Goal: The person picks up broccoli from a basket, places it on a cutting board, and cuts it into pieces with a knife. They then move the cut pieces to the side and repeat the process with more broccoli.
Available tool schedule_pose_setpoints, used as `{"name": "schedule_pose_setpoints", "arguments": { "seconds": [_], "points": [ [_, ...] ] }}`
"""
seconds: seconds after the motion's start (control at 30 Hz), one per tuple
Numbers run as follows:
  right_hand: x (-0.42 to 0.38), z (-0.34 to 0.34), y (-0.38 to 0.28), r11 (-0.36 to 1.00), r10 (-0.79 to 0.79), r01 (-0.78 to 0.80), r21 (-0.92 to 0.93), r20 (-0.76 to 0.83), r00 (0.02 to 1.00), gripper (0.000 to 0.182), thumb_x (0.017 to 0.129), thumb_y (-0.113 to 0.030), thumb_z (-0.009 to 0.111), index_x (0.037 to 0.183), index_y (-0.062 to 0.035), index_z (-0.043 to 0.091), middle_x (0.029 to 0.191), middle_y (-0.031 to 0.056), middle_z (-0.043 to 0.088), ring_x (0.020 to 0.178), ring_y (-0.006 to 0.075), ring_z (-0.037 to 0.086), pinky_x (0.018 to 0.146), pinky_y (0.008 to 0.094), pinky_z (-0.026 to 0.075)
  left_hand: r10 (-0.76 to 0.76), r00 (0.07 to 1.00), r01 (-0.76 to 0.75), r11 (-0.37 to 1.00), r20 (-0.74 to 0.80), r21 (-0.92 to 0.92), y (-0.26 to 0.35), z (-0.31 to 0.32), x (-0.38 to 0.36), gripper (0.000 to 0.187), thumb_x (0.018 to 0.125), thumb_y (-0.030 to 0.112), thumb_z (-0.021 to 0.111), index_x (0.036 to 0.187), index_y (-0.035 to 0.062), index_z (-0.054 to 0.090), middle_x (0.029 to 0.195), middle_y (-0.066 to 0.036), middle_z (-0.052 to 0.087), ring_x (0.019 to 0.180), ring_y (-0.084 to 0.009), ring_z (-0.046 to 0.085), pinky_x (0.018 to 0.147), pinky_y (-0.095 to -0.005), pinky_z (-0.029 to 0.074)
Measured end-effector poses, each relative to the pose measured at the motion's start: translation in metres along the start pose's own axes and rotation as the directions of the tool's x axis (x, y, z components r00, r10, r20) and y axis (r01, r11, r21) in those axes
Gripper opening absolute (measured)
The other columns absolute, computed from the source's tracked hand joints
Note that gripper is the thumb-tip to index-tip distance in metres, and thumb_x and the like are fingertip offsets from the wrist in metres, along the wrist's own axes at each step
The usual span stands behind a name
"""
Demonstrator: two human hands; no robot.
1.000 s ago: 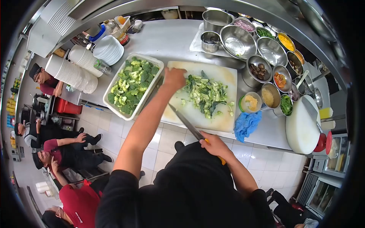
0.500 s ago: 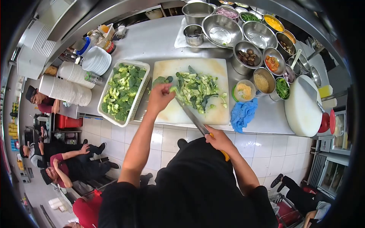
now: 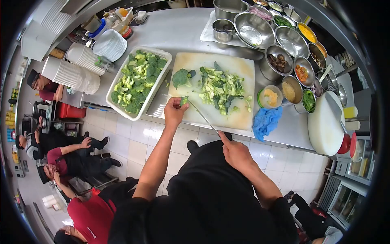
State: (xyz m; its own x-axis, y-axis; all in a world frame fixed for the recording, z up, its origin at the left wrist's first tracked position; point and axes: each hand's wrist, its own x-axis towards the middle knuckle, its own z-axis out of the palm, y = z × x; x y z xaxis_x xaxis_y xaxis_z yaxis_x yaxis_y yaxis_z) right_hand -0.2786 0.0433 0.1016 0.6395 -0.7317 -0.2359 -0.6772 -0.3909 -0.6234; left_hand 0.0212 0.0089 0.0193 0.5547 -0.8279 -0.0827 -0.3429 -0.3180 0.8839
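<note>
My left hand [image 3: 174, 113] pinches a small broccoli floret [image 3: 184, 100] near the front left edge of the white cutting board [image 3: 243, 120]. My right hand [image 3: 237, 154] grips a knife [image 3: 205, 117], its blade slanting up and left so that the tip is close to the floret. The knife's handle is mostly hidden inside my fist. On the board's left side lies a larger broccoli head [image 3: 180, 77]. A pile of cut pale stems and leaves [image 3: 221, 89] covers the board's middle and right.
Left of the board stands a white plastic basket [image 3: 165, 74] of broccoli florets. A crumpled blue cloth [image 3: 266, 123] sits right of the board. Steel bowls [image 3: 277, 61] with ingredients fill the right; stacked white bowls [image 3: 67, 77] are left. Several co-workers [image 3: 91, 213] are behind at the left.
My left hand has come down toward the board's front edge with the piece, uncovering the broccoli head. The knife's blade is turned more edge-on. A co-worker in red shows more at lower left.
</note>
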Motion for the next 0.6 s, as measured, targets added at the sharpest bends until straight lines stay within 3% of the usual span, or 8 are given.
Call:
{"name": "schedule_pose_setpoints", "arguments": {
  "seconds": [0.17, 0.4, 0.5, 0.6],
  "points": [
    [-0.005, -0.004, -0.006, 1.0, 0.011, -0.011, 0.01, 0.023, 1.0, 0.061, 0.091, -0.014, 0.055, 0.149, -0.0147, 0.039, 0.076, 0.0204, 0.063, 0.07, 0.0403, 0.064, 0.07, 0.052, 0.052, 0.047, 0.995, -0.043, 0.998, -0.089, 0.042, 0.007, 0.005, -0.009, 0.042, 0.071, 0.018, 0.089, 0.099, 0.0021, 0.063, 0.08, -0.003, 0.064, 0.069, -0.0113, 0.055, 0.066, -0.0266, 0.049],
    [0.009, 0.008, -0.005, 0.999, 0.032, -0.028, -0.04, 0.092, 0.995, 0.064, 0.089, -0.011, 0.052, 0.151, -0.0154, 0.036, 0.08, 0.0206, 0.065, 0.071, 0.0403, 0.065, 0.068, 0.0522, 0.053, 0.072, 0.997, -0.073, 0.996, -0.016, -0.049, -0.013, 0.009, -0.009, 0.04, 0.07, 0.013, 0.089, 0.097, 0.0026, 0.062, 0.078, -0.002, 0.062, 0.067, -0.0104, 0.052, 0.062, -0.0266, 0.048],
    [0.027, 0.027, 0.001, 0.995, 0.003, 0.0, -0.104, 0.032, 0.999, 0.065, 0.089, -0.009, 0.051, 0.151, -0.016, 0.036, 0.08, 0.0207, 0.066, 0.071, 0.0402, 0.065, 0.067, 0.0522, 0.053, 0.091, 0.994, -0.096, 0.992, -0.065, -0.077, -0.009, 0.01, -0.012, 0.039, 0.069, 0.009, 0.089, 0.097, 0.0028, 0.061, 0.076, -0.001, 0.061, 0.065, -0.0104, 0.051, 0.061, -0.0262, 0.047],
    [0.038, 0.029, 0.01, 0.991, -0.019, 0.025, -0.129, 0.045, 0.999, 0.064, 0.089, -0.01, 0.052, 0.151, -0.016, 0.036, 0.079, 0.021, 0.066, 0.071, 0.0401, 0.065, 0.067, 0.0519, 0.053, 0.06, 0.991, -0.07, 0.995, -0.121, -0.077, -0.012, 0.001, -0.008, 0.034, 0.076, 0.017, 0.086, 0.097, 0.0023, 0.062, 0.076, -0.002, 0.062, 0.067, -0.0099, 0.053, 0.063, -0.025, 0.047]
  ]
}}
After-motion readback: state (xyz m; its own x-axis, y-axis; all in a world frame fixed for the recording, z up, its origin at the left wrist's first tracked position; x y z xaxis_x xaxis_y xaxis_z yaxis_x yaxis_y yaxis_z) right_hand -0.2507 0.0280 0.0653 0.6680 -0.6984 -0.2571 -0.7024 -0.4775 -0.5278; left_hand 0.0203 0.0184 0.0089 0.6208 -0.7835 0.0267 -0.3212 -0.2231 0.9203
